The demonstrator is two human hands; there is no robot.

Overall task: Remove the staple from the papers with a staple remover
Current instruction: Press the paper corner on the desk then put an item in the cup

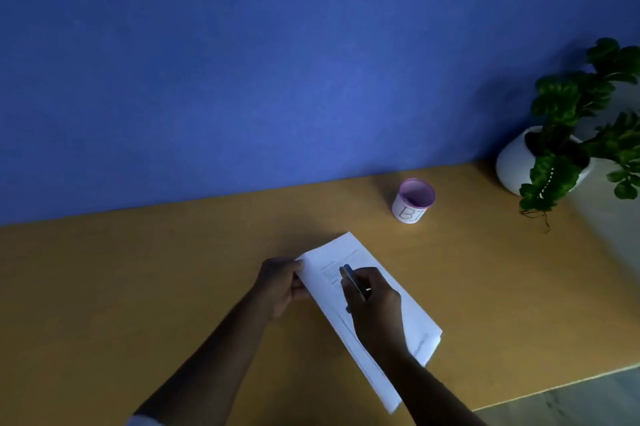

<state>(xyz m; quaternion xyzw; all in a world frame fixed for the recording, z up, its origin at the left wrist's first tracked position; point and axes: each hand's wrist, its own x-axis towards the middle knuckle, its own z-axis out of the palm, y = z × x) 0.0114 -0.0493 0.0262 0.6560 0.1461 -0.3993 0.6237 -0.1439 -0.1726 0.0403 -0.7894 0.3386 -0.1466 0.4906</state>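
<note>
A white stack of papers (414, 316) lies slanted on the yellow-brown table (138, 287), its far corner pointing toward the wall. My left hand (282, 283) grips the papers' upper left edge, thumb on top. My right hand (372, 304) rests on the middle of the sheets and holds a slim dark metal staple remover (350, 278), whose tip points up and left over the printed area. The staple itself is too small to make out.
A small pink-rimmed white cup (414, 201) with handwritten letters stands beyond the papers near the blue wall (277, 61). A white pot with a green plant (554, 155) sits at the far right. The table's right edge (571, 382) drops to a pale floor.
</note>
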